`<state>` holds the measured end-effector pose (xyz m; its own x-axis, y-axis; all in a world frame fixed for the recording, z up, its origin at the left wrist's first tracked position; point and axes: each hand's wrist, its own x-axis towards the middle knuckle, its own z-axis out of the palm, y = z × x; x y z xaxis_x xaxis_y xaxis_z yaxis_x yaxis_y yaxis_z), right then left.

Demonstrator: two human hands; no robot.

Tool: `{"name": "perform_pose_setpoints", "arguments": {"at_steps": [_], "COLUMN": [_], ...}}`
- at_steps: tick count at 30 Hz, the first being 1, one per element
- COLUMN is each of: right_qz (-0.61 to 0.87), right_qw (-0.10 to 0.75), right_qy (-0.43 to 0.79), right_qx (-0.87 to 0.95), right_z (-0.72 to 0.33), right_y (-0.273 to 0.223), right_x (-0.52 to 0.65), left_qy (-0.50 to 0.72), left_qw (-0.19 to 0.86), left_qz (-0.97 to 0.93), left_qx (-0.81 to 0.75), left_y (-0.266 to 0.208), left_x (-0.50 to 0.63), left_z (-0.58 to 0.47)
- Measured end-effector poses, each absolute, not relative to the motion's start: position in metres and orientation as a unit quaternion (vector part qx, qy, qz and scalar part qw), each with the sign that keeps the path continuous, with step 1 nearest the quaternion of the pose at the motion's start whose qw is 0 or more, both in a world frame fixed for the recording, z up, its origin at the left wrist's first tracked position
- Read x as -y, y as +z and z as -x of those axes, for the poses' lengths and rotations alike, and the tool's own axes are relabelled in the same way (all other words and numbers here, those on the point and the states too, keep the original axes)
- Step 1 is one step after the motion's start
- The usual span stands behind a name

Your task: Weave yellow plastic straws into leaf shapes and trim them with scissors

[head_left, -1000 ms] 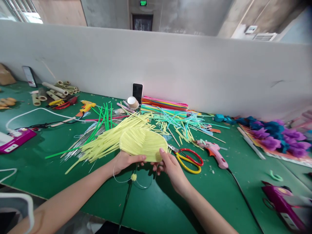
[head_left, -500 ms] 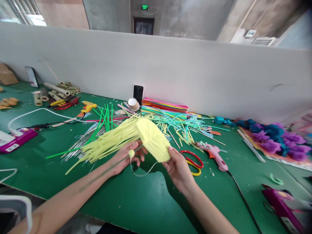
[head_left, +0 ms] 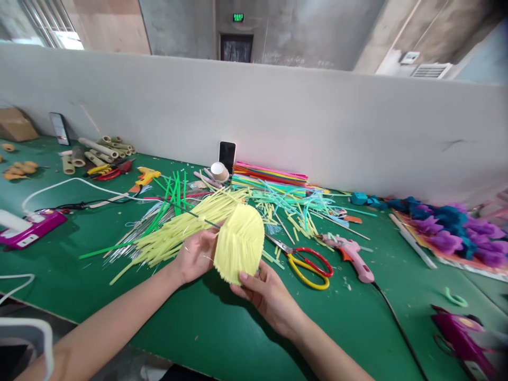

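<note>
A yellow leaf (head_left: 240, 243) made of fuzzy pipe cleaners is held up over the table, its ribbed face towards me. My right hand (head_left: 272, 299) pinches its lower edge, thumb in front and fingers behind. At the leaf's left side, my left hand (head_left: 198, 254) is closed around the base of the dark green stem; its fingertips are partly hidden behind the leaf. The stem (head_left: 184, 210) points up and left, with a small yellow tuft (head_left: 201, 218) on it. A thin pale strand curls by my left fingers. Behind lies a heap of yellow pipe cleaners (head_left: 170, 241).
Red-and-yellow scissors (head_left: 307, 267) and a pink glue gun (head_left: 355, 256) lie right of my hands. Farther back are a bundle of coloured pipe cleaners (head_left: 270, 172), a paper cup (head_left: 219, 172) and a phone (head_left: 227, 154). A yellow glue gun (head_left: 146, 175) and power strip (head_left: 34, 227) sit left.
The leaf has turned upright and come lower, its face now towards me. Its stem has swung from pointing down-left to up-left. My right hand has moved down along its edge.
</note>
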<state>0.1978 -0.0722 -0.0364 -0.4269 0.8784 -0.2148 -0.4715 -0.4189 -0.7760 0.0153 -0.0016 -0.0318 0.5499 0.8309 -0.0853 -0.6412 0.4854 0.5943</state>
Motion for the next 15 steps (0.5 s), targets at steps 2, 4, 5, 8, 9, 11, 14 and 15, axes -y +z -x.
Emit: {"name": "perform_pose_setpoints", "arguments": {"at_steps": [2, 4, 5, 8, 9, 11, 14, 15], "right_qz": [0.335, 0.372, 0.395, 0.472, 0.504, 0.564, 0.632, 0.649], "right_qw": [0.396, 0.322, 0.274, 0.158, 0.149, 0.158, 0.135, 0.111], "right_qy": [0.777, 0.767, 0.753, 0.632, 0.556, 0.363, 0.126, 0.075], "right_qx": [0.358, 0.412, 0.448, 0.593, 0.644, 0.725, 0.753, 0.749], "right_z": [-0.198, -0.202, -0.206, -0.23, -0.242, -0.267, -0.303, -0.313], "right_y": [-0.036, -0.033, -0.03, -0.017, -0.012, -0.004, -0.006, -0.011], "right_x": [0.073, 0.073, 0.071, 0.065, 0.062, 0.055, 0.047, 0.045], "left_qy": [0.431, 0.426, 0.425, 0.423, 0.421, 0.418, 0.42, 0.421], "left_qw": [0.847, 0.852, 0.856, 0.867, 0.87, 0.875, 0.877, 0.878], "left_qz": [-0.255, -0.247, -0.238, -0.209, -0.201, -0.188, -0.171, -0.166], "left_qx": [-0.177, -0.176, -0.173, -0.159, -0.157, -0.156, -0.156, -0.158], "left_y": [-0.031, -0.031, -0.031, -0.032, -0.032, -0.032, -0.029, -0.028], "left_x": [0.002, 0.003, 0.002, -0.002, -0.003, -0.004, -0.003, -0.002], "left_z": [-0.015, -0.016, -0.016, -0.017, -0.017, -0.016, -0.016, -0.016]}}
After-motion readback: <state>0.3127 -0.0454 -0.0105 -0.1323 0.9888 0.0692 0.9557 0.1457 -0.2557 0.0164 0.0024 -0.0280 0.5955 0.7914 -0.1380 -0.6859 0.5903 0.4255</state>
